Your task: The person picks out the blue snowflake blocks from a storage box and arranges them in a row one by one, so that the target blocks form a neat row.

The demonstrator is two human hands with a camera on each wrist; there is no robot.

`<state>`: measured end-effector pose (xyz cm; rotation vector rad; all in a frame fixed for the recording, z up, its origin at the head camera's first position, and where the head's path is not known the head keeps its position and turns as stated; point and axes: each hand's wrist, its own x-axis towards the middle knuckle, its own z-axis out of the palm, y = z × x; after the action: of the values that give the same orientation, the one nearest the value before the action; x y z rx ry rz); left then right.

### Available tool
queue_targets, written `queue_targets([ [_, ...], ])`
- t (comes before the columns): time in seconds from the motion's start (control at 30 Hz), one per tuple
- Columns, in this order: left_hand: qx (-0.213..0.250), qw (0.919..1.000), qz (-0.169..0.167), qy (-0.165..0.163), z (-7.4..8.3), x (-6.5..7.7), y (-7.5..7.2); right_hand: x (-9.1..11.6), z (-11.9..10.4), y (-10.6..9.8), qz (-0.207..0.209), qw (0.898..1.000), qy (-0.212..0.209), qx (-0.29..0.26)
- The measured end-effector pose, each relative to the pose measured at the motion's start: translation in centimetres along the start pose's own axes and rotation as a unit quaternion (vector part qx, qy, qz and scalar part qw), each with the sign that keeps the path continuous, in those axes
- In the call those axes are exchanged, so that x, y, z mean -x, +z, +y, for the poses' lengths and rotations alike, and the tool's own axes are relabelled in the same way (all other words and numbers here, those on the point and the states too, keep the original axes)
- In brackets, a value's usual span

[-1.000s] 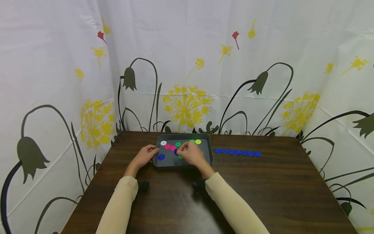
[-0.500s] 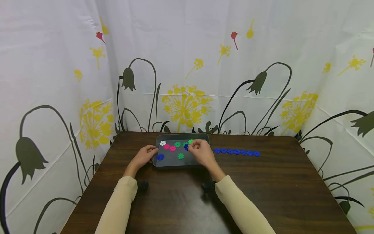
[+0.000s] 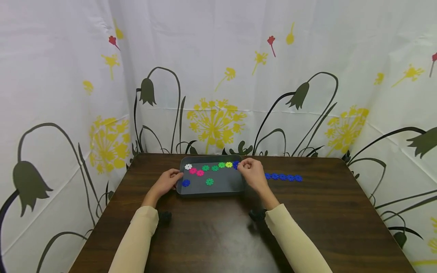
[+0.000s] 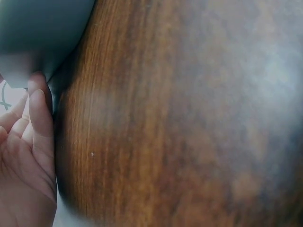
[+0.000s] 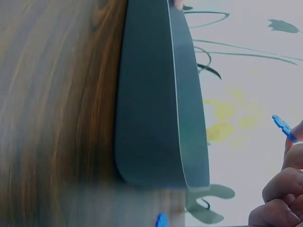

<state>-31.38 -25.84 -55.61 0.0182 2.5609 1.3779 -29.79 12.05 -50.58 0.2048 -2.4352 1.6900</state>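
A grey tray (image 3: 225, 185) lies on the table with several small flower-shaped discs inside. My left hand (image 3: 165, 182) holds the tray's left side, thumb at the rim; the left wrist view shows the hand (image 4: 28, 151) against the tray wall (image 4: 42, 33). Between thumb and fingertips, my right hand (image 3: 254, 174) pinches a blue flower-shaped disc (image 3: 236, 165) above the tray's right end. In the right wrist view this blue disc (image 5: 284, 127) is raised clear of the tray rim. Inside the tray are a white disc (image 3: 188, 167), pink discs (image 3: 200, 173), green discs (image 3: 209, 182), a yellow disc (image 3: 229, 164) and another blue disc (image 3: 186, 183).
A row of several blue flower-shaped discs (image 3: 282, 177) lies on the dark wooden table (image 3: 324, 212) right of the tray; my right hand hides its left end. Behind the table hangs a white curtain (image 3: 211, 45) printed with flowers.
My right hand has carried the blue disc from the middle of the tray rightward to its right end, uncovering the green and yellow discs. The left hand stays at the tray's left side.
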Motion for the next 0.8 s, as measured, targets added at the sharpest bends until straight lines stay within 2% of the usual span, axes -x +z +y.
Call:
queue_targets([
  [0.4, -0.006, 1.0, -0.002, -0.001, 0.0, 0.0, 0.0, -0.4, 1.3, -4.4, 0.003, 1.0, -0.004, 0.014],
  [0.8, -0.003, 1.0, 0.0, 0.006, -0.2, -0.1, -0.1, -0.4, 2.5, -9.0, 0.029, 0.998, 0.035, 0.039],
])
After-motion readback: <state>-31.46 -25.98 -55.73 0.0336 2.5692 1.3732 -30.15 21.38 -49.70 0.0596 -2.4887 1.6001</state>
